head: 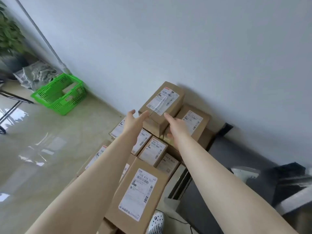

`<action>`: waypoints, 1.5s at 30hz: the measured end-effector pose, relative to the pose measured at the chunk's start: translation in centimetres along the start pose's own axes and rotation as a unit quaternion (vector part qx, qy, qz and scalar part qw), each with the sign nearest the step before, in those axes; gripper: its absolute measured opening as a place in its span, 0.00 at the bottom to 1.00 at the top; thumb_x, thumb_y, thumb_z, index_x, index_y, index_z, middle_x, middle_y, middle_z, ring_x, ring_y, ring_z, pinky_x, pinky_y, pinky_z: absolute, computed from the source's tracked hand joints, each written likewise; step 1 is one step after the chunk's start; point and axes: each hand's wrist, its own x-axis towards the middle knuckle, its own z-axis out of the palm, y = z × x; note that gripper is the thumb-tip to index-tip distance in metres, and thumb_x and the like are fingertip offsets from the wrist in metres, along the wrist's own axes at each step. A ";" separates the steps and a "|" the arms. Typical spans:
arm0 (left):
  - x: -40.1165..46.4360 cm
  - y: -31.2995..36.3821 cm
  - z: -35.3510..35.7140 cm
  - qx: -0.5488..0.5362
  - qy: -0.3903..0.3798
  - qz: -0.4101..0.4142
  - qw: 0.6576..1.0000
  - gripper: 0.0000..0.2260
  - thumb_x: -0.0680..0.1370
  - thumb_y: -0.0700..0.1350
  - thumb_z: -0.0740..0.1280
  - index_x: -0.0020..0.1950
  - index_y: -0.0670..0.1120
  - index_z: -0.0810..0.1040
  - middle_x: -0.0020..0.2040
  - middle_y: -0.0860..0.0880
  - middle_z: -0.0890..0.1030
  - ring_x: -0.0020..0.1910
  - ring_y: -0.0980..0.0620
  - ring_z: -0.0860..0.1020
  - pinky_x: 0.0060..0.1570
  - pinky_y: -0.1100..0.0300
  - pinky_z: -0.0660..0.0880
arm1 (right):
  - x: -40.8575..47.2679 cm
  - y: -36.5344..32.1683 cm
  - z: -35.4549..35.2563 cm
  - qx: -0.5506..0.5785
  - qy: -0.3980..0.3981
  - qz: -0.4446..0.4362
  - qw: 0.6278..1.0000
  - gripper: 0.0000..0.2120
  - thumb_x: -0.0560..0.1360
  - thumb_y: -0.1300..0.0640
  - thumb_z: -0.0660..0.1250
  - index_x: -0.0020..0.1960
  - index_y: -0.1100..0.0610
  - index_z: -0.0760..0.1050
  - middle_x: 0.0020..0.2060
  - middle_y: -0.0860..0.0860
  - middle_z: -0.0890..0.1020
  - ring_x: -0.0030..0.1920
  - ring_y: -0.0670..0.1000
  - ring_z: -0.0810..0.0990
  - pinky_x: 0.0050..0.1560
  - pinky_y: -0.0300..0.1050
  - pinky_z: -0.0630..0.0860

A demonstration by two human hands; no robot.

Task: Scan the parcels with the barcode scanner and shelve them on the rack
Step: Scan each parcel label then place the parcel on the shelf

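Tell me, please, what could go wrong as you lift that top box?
1. The top box sits askew on the stack; lifting it may nudge the box beside it.
2. Both hands, left and right, only reach its near end, so it may tip.
3. No scanner shows; it might get shelved unscanned.

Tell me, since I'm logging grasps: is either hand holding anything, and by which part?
Nothing is clearly held yet. Both hands reach the top parcel with fingers straight, at its near corners.

Top parcel [163, 103] on parcel stack [138, 184] against wall [185, 39]; basket [60, 94] far left on floor [42, 141].
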 end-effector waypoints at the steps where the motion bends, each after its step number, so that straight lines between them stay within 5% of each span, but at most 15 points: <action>1: 0.7 0.1 0.1 0.001 -0.001 0.003 1.000 0.35 0.79 0.56 0.69 0.81 0.49 0.57 0.80 0.46 0.61 0.76 0.44 0.65 0.71 0.47 0.65 | 0.4 -0.2 0.5 0.003 0.004 0.003 1.000 0.39 0.76 0.41 0.69 0.79 0.57 0.60 0.73 0.54 0.70 0.62 0.53 0.74 0.49 0.45 0.76; 6: 4.1 -0.1 0.7 0.013 -0.024 0.000 1.000 0.28 0.80 0.55 0.68 0.77 0.48 0.67 0.72 0.47 0.72 0.70 0.47 0.72 0.61 0.54 0.68 | 2.9 0.4 1.6 0.018 0.029 0.039 0.999 0.40 0.75 0.40 0.71 0.78 0.59 0.60 0.72 0.53 0.71 0.69 0.57 0.73 0.68 0.54 0.72; 11: 4.1 -0.4 1.3 0.014 -0.003 0.006 1.000 0.22 0.78 0.56 0.72 0.64 0.45 0.71 0.55 0.48 0.79 0.49 0.54 0.77 0.42 0.60 0.70 | 2.8 0.9 2.1 0.030 0.032 0.022 0.999 0.31 0.75 0.39 0.70 0.71 0.55 0.72 0.63 0.50 0.80 0.61 0.53 0.79 0.61 0.49 0.75; 15: 2.1 -0.5 1.4 -0.006 0.014 0.015 1.000 0.23 0.76 0.56 0.74 0.61 0.46 0.70 0.52 0.50 0.78 0.47 0.55 0.77 0.39 0.61 0.71 | 1.0 1.0 1.9 0.054 0.032 0.011 0.998 0.32 0.74 0.38 0.70 0.73 0.54 0.70 0.64 0.50 0.79 0.62 0.53 0.78 0.64 0.50 0.74; 19: -1.3 -0.3 1.3 -0.054 0.005 0.042 0.998 0.24 0.76 0.54 0.74 0.65 0.49 0.68 0.54 0.49 0.79 0.47 0.55 0.81 0.37 0.62 0.76 | -2.2 1.0 0.9 0.092 -0.005 -0.023 0.995 0.31 0.75 0.43 0.72 0.73 0.49 0.65 0.62 0.50 0.80 0.55 0.49 0.81 0.47 0.41 0.77; 21: -3.4 -0.3 1.4 -0.068 0.000 0.058 0.996 0.26 0.76 0.53 0.74 0.70 0.49 0.69 0.56 0.46 0.80 0.49 0.51 0.83 0.33 0.63 0.79 | -3.7 1.1 0.2 0.104 -0.024 -0.033 0.994 0.31 0.74 0.44 0.73 0.72 0.46 0.63 0.59 0.50 0.81 0.55 0.51 0.82 0.47 0.44 0.78; 25: -8.3 -0.7 1.2 -0.082 -0.007 0.084 0.993 0.26 0.76 0.53 0.74 0.70 0.53 0.69 0.59 0.44 0.81 0.52 0.47 0.84 0.35 0.61 0.81 | -7.4 1.5 -1.8 0.102 -0.075 -0.051 0.991 0.32 0.74 0.43 0.72 0.72 0.41 0.61 0.58 0.47 0.81 0.57 0.51 0.82 0.56 0.52 0.75; 29: -13.4 -1.2 0.9 -0.078 0.003 0.116 0.990 0.24 0.75 0.54 0.76 0.66 0.56 0.71 0.59 0.44 0.80 0.54 0.46 0.83 0.52 0.48 0.83 | -11.6 3.2 -3.7 0.076 -0.109 -0.088 0.987 0.34 0.74 0.39 0.71 0.75 0.37 0.59 0.62 0.42 0.80 0.63 0.50 0.78 0.68 0.64 0.68; 34: -19.7 -2.4 0.7 -0.079 -0.010 0.128 0.989 0.23 0.76 0.53 0.74 0.66 0.56 0.68 0.58 0.47 0.82 0.54 0.48 0.84 0.58 0.46 0.80 | -16.7 5.8 -5.6 0.083 -0.133 -0.119 0.981 0.30 0.76 0.40 0.70 0.74 0.36 0.62 0.64 0.44 0.79 0.65 0.51 0.77 0.66 0.60 0.71; 38: -24.3 -4.1 0.4 -0.093 -0.028 0.123 0.988 0.23 0.78 0.52 0.73 0.68 0.54 0.65 0.61 0.46 0.81 0.55 0.48 0.83 0.56 0.49 0.81 | -20.7 7.8 -7.1 0.087 -0.141 -0.133 0.977 0.28 0.78 0.43 0.68 0.74 0.38 0.62 0.63 0.43 0.80 0.61 0.48 0.79 0.66 0.58 0.72; 42: -28.2 -5.4 0.3 -0.109 -0.049 0.132 0.984 0.22 0.80 0.49 0.70 0.69 0.53 0.63 0.61 0.47 0.80 0.54 0.52 0.82 0.40 0.63 0.79 | -24.4 9.6 -8.5 0.086 -0.132 -0.149 0.976 0.31 0.76 0.42 0.69 0.76 0.39 0.61 0.63 0.41 0.79 0.63 0.47 0.78 0.70 0.62 0.68; 45: -31.4 -6.7 0.0 -0.115 -0.065 0.151 0.980 0.24 0.81 0.48 0.69 0.73 0.52 0.63 0.60 0.49 0.81 0.50 0.56 0.83 0.38 0.65 0.80 | -27.4 11.4 -9.6 0.084 -0.119 -0.164 0.976 0.32 0.76 0.40 0.68 0.76 0.39 0.60 0.64 0.42 0.79 0.62 0.46 0.79 0.68 0.58 0.71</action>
